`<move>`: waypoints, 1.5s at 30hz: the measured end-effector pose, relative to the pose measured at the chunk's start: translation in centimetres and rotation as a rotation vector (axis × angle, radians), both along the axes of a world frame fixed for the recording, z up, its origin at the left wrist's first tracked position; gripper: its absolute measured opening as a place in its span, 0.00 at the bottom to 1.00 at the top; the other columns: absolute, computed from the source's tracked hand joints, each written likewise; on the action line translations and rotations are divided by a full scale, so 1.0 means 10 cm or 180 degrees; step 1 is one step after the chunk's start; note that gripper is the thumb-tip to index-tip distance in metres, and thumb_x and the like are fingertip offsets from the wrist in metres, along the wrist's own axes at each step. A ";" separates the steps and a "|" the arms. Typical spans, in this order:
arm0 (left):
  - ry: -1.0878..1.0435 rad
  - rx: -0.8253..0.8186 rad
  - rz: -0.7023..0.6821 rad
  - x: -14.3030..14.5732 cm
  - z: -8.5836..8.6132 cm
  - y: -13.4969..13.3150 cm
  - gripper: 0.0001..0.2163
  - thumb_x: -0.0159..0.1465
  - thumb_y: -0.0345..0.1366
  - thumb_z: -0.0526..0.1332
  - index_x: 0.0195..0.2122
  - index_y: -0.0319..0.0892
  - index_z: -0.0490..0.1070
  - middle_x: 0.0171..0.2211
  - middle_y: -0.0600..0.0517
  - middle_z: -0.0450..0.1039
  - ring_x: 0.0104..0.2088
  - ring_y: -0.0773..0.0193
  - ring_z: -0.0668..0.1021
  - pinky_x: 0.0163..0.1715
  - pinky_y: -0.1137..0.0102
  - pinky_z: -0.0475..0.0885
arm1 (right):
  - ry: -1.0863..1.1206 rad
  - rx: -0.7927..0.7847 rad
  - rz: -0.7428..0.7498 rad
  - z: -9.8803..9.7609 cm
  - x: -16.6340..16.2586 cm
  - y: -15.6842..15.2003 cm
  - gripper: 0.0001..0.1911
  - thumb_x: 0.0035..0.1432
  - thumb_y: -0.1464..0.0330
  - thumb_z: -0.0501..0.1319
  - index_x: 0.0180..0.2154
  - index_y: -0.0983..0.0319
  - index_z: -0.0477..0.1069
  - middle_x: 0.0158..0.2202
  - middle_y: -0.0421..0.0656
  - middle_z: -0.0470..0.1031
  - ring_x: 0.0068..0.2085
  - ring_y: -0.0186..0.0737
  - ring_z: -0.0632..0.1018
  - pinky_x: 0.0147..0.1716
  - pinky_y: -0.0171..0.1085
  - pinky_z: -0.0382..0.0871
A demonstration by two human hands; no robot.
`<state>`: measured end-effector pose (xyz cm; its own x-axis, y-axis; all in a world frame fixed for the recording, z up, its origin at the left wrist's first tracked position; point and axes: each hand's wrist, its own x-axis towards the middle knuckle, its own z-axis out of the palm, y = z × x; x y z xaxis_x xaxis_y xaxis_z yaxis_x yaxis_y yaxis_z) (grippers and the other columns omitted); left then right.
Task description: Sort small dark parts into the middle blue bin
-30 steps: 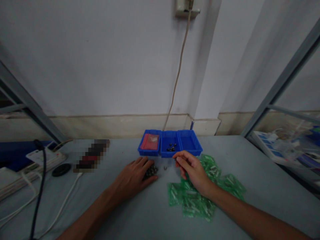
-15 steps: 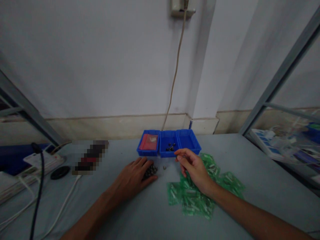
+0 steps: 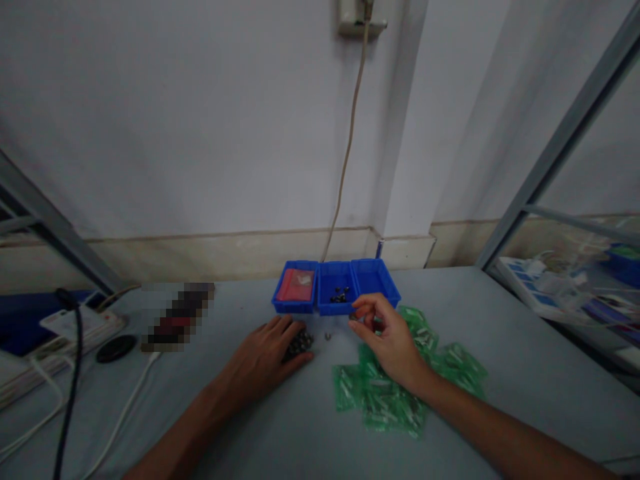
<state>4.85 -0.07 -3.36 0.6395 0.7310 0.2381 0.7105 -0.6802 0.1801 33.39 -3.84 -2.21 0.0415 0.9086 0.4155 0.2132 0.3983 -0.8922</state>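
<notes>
My left hand rests on the table, thumb and fingers apart, curved around a pile of small shiny metal parts. Part of that pile is hidden beneath it. One loose metal piece lies just right of the pile. My right hand is in front of the blue bins, thumb and index finger pinched on a small dark metal part, too small to make out fully. Below it lie several green plastic bags with metal pieces inside. More small parts sit in the middle blue bin.
The left blue bin holds a red packet; a right blue bin adjoins the middle one. At the left are a black round disc, a pixelated object and cables. A white organiser stands at the right.
My right hand's thumb and index finger have shifted, with the small part now showing between their tips. My left hand stays by the pile. The view has moved slightly.
</notes>
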 end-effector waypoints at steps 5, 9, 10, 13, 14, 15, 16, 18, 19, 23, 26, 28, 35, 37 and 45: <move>-0.0009 -0.0003 0.0011 0.01 0.00 0.00 0.19 0.75 0.54 0.63 0.58 0.47 0.73 0.54 0.45 0.77 0.53 0.46 0.81 0.53 0.52 0.78 | 0.0572 -0.0529 0.0468 0.01 -0.02 0.02 0.13 0.65 0.57 0.72 0.44 0.56 0.75 0.34 0.39 0.76 0.25 0.35 0.69 0.23 0.35 0.63; 0.0051 0.0000 0.0018 0.01 0.02 0.00 0.19 0.75 0.53 0.62 0.58 0.46 0.73 0.55 0.44 0.77 0.53 0.46 0.81 0.54 0.52 0.78 | 0.1131 -0.0901 0.0704 0.05 -0.01 0.03 0.16 0.67 0.53 0.70 0.47 0.56 0.76 0.37 0.39 0.78 0.23 0.32 0.66 0.18 0.33 0.59; 0.0058 -0.0001 0.0015 0.01 0.02 0.00 0.19 0.75 0.53 0.62 0.58 0.46 0.72 0.55 0.44 0.77 0.53 0.46 0.81 0.54 0.52 0.78 | 0.1244 -0.0977 0.0736 0.05 -0.01 0.04 0.16 0.67 0.53 0.69 0.48 0.56 0.77 0.36 0.39 0.77 0.23 0.31 0.66 0.19 0.32 0.58; 0.0069 -0.0008 0.0013 0.01 0.02 0.01 0.19 0.75 0.53 0.63 0.58 0.46 0.72 0.55 0.44 0.77 0.53 0.46 0.81 0.53 0.52 0.78 | 0.1580 -0.1189 0.0856 0.05 0.01 0.03 0.16 0.66 0.53 0.70 0.47 0.57 0.79 0.34 0.38 0.75 0.23 0.30 0.66 0.19 0.31 0.56; 0.0066 -0.0007 0.0017 0.01 0.01 0.01 0.18 0.75 0.53 0.63 0.58 0.46 0.72 0.55 0.44 0.77 0.53 0.46 0.81 0.53 0.52 0.78 | 0.1688 -0.1252 0.0891 0.04 0.01 0.03 0.17 0.65 0.53 0.71 0.47 0.57 0.80 0.34 0.38 0.75 0.24 0.30 0.65 0.19 0.31 0.55; 0.0054 -0.0001 0.0016 0.01 0.01 0.01 0.18 0.75 0.52 0.63 0.58 0.47 0.72 0.54 0.44 0.78 0.52 0.46 0.81 0.53 0.52 0.78 | 0.1784 -0.1310 0.0912 0.03 0.01 0.03 0.17 0.64 0.53 0.72 0.47 0.57 0.80 0.33 0.38 0.74 0.24 0.30 0.65 0.19 0.30 0.55; 0.0035 0.0012 0.0021 0.00 0.01 0.01 0.18 0.75 0.53 0.63 0.58 0.47 0.72 0.54 0.45 0.78 0.52 0.46 0.81 0.53 0.52 0.78 | 0.1861 -0.1362 0.0917 0.03 0.01 0.04 0.18 0.63 0.53 0.73 0.47 0.58 0.80 0.33 0.38 0.73 0.23 0.29 0.64 0.19 0.30 0.55; -0.0003 0.0035 0.0017 0.00 0.00 0.01 0.19 0.75 0.53 0.63 0.59 0.47 0.72 0.53 0.45 0.78 0.52 0.46 0.82 0.52 0.52 0.78 | 0.1934 -0.1425 0.0885 0.02 0.01 0.04 0.19 0.62 0.53 0.73 0.47 0.58 0.80 0.31 0.37 0.72 0.23 0.29 0.63 0.19 0.30 0.54; -0.0019 0.0045 0.0015 0.00 0.00 0.01 0.19 0.75 0.54 0.63 0.59 0.47 0.72 0.53 0.45 0.78 0.51 0.46 0.82 0.52 0.52 0.78 | 0.1907 -0.1405 0.0840 0.02 0.01 0.05 0.19 0.62 0.53 0.73 0.47 0.58 0.80 0.31 0.37 0.71 0.23 0.30 0.63 0.19 0.31 0.55; -0.0065 0.0037 -0.0011 0.00 0.01 0.01 0.19 0.75 0.54 0.63 0.58 0.47 0.73 0.52 0.45 0.78 0.51 0.47 0.82 0.52 0.53 0.78 | 0.1107 -0.0896 0.0515 0.03 0.03 0.07 0.19 0.66 0.51 0.69 0.51 0.55 0.79 0.35 0.39 0.74 0.24 0.34 0.67 0.20 0.33 0.60; -0.0130 0.0040 -0.0030 0.00 0.01 0.01 0.19 0.75 0.55 0.62 0.57 0.47 0.73 0.52 0.46 0.78 0.50 0.48 0.82 0.51 0.54 0.79 | 0.0128 -0.0223 0.0196 0.03 0.05 0.06 0.13 0.68 0.57 0.70 0.51 0.53 0.81 0.39 0.42 0.77 0.30 0.39 0.72 0.27 0.37 0.67; -0.0171 0.0080 -0.0031 0.00 0.01 0.01 0.20 0.75 0.56 0.62 0.57 0.47 0.73 0.51 0.46 0.79 0.50 0.49 0.82 0.50 0.55 0.79 | -0.0416 0.0169 0.0081 0.03 0.06 0.03 0.08 0.67 0.61 0.71 0.47 0.54 0.82 0.39 0.43 0.78 0.34 0.43 0.74 0.35 0.40 0.69; -0.0061 0.0035 -0.0028 0.01 0.02 0.00 0.19 0.75 0.54 0.63 0.57 0.47 0.72 0.51 0.45 0.78 0.50 0.48 0.81 0.51 0.54 0.78 | -0.0880 0.0369 0.0128 0.00 0.02 -0.01 0.10 0.62 0.61 0.77 0.37 0.56 0.79 0.34 0.41 0.76 0.33 0.43 0.74 0.37 0.41 0.67; -0.0041 0.0015 -0.0005 0.01 0.03 0.00 0.18 0.75 0.53 0.63 0.57 0.47 0.73 0.51 0.45 0.78 0.50 0.48 0.81 0.51 0.54 0.78 | -0.0637 0.0160 0.0255 -0.01 0.00 0.00 0.12 0.60 0.60 0.77 0.37 0.56 0.78 0.33 0.40 0.75 0.33 0.42 0.74 0.34 0.39 0.67; -0.0107 0.0011 -0.0034 0.01 0.04 0.01 0.17 0.74 0.52 0.65 0.56 0.47 0.73 0.50 0.46 0.79 0.49 0.48 0.82 0.50 0.55 0.78 | 0.0794 -0.1037 0.1266 0.05 -0.03 0.02 0.18 0.63 0.53 0.73 0.48 0.56 0.80 0.30 0.36 0.74 0.23 0.34 0.71 0.21 0.34 0.68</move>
